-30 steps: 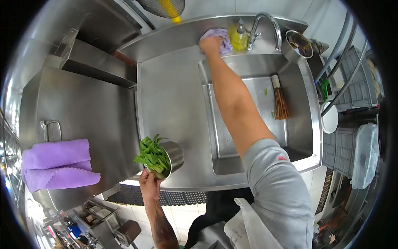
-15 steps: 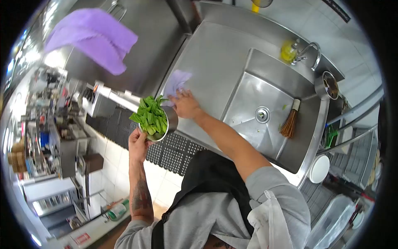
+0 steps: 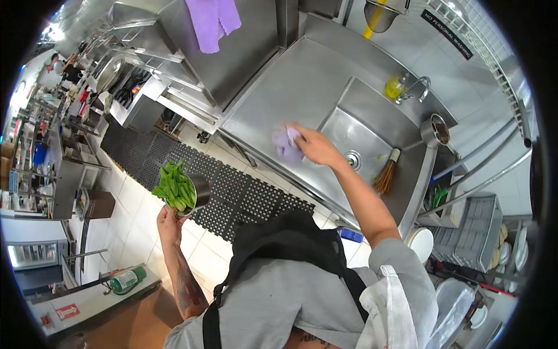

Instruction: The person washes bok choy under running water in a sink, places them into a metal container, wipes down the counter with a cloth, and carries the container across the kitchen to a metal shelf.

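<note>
My left hand [image 3: 170, 225] grips the rim of a metal pot [image 3: 200, 191] packed with green leaves [image 3: 174, 185]. The pot is held out over the floor, tilted a little. On the other side, my right hand [image 3: 314, 145] is closed on a crumpled purple cloth [image 3: 287, 143]. The cloth is over the steel drainboard, near the left edge of the sink basin [image 3: 366, 125]; whether it touches the steel I cannot tell. A second purple cloth [image 3: 213, 23] hangs higher up, against a steel door.
A bristle brush [image 3: 386, 173] lies in the basin. Behind it stand a yellow soap bottle [image 3: 395, 87], a faucet [image 3: 421, 87] and a small metal pot [image 3: 434, 131]. Black rubber mats [image 3: 232, 198] cover part of the tiled floor. A person [image 3: 57, 64] is far off at upper left.
My right hand has lifted the purple cloth off the drainboard's left side and carried it right, toward the basin. The pot of leaves has moved left, away from the counter. The view has shifted.
</note>
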Tool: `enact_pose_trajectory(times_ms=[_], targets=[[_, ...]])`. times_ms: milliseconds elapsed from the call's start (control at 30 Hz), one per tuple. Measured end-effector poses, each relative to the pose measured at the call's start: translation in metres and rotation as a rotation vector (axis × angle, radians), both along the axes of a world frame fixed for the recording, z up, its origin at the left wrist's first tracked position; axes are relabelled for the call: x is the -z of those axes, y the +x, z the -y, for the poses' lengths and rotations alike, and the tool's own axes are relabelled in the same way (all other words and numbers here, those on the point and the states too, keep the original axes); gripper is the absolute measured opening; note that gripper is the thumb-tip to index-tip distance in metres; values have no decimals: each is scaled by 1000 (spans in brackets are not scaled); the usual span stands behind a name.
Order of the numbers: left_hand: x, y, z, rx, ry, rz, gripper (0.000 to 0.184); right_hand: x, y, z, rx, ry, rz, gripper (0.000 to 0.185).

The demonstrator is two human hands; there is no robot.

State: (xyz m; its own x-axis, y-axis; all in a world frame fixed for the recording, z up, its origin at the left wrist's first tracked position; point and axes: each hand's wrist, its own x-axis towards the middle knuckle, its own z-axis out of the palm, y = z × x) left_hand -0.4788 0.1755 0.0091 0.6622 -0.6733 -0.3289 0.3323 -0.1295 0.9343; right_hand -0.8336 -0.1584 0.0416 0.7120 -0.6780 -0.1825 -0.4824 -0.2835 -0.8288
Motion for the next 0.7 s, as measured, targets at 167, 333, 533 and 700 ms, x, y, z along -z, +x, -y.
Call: enact_pose_trajectory(times_ms=[167, 333, 533, 700], targets=[[3, 37, -43, 22, -26, -38, 16, 10, 73, -41, 16, -518, -475, 62], [1, 73, -83, -68, -18, -60, 13, 103, 150, -52, 272, -426, -400, 75], [6, 120, -135, -90, 115, -26, 17, 167, 252, 9, 422, -703, -602, 68], [-1, 149, -168, -161, 152, -38, 22, 148, 256, 73, 480, -582, -727, 62]])
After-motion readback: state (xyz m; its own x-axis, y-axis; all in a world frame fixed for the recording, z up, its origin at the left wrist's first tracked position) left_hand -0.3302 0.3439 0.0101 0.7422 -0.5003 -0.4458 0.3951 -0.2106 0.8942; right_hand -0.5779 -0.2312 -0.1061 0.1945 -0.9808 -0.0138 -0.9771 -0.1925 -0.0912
